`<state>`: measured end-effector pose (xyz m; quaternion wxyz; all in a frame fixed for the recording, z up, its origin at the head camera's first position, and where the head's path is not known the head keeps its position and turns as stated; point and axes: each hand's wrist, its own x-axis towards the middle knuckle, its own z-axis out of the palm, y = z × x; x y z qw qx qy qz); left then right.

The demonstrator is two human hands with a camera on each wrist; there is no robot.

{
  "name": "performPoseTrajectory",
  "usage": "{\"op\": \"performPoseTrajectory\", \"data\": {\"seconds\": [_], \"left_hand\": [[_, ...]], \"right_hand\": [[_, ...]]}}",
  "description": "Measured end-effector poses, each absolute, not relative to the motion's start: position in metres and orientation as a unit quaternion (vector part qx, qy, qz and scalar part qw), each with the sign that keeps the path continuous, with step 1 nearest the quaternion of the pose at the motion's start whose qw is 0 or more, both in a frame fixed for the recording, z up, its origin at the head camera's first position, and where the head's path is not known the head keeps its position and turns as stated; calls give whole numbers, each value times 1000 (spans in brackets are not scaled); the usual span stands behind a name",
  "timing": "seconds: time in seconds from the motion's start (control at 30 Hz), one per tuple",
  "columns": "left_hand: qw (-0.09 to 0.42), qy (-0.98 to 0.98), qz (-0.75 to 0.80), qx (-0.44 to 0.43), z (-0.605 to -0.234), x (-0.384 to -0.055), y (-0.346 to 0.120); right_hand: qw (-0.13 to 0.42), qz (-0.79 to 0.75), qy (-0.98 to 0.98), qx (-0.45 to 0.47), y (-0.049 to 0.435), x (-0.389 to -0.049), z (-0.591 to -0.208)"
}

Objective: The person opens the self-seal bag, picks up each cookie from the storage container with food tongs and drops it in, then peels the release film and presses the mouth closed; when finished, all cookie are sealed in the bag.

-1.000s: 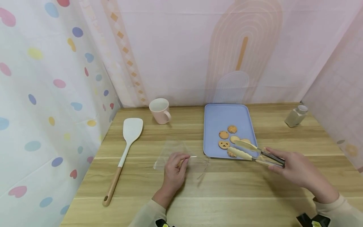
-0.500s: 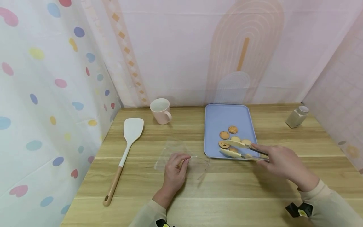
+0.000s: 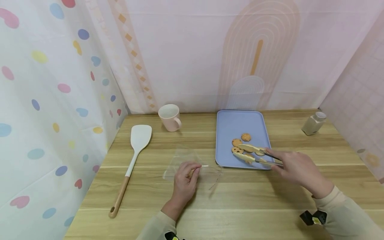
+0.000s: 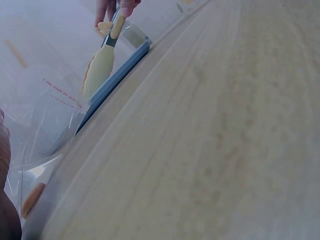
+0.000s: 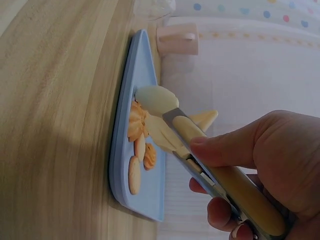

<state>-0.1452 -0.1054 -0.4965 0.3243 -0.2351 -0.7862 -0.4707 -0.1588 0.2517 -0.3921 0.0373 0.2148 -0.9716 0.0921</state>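
In the head view my left hand [image 3: 185, 180] pinches the edge of a clear plastic bag [image 3: 180, 156] lying on the table. A cookie [image 4: 33, 200] shows inside the bag in the left wrist view. My right hand [image 3: 300, 170] grips metal tongs [image 5: 225, 185] with cream tips, thumb on one arm and fingers around the other. Their tips reach low over the blue tray [image 3: 240, 123], spread around the cookies at its near end. A swirl cookie [image 3: 246, 137] and a round cookie [image 3: 236, 142] lie just beyond them; a cookie with cutouts [image 3: 237, 150] is beside the tips.
A white spatula [image 3: 140, 138] with a wooden handle lies at the left. Behind the bag stands a pink mug [image 3: 169, 117], near the back curtain. A small jar [image 3: 313, 123] stands at the far right of the wooden table [image 3: 234, 213].
My right hand has moved left, carrying the tong tips further over the cookies. The cutout cookie has shifted slightly toward the back. My left hand stays on the bag.
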Motion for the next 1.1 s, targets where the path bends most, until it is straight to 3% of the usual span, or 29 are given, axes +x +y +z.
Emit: {"op": "performPoseTrajectory", "data": {"seconds": [0.3, 0.5, 0.9, 1.1], "left_hand": [[329, -786, -468, -235, -497, -145, -106], [328, -788, -466, -233, -495, -144, -105], [329, -788, -463, -237, -494, -145, -104], [332, -786, -462, -243, -494, -145, -105]], "right_hand": [[102, 59, -959, 258, 244, -160, -397], [108, 66, -958, 258, 244, -157, -397], [87, 99, -962, 238, 252, -157, -393], [46, 136, -968, 207, 259, -163, -394]]}}
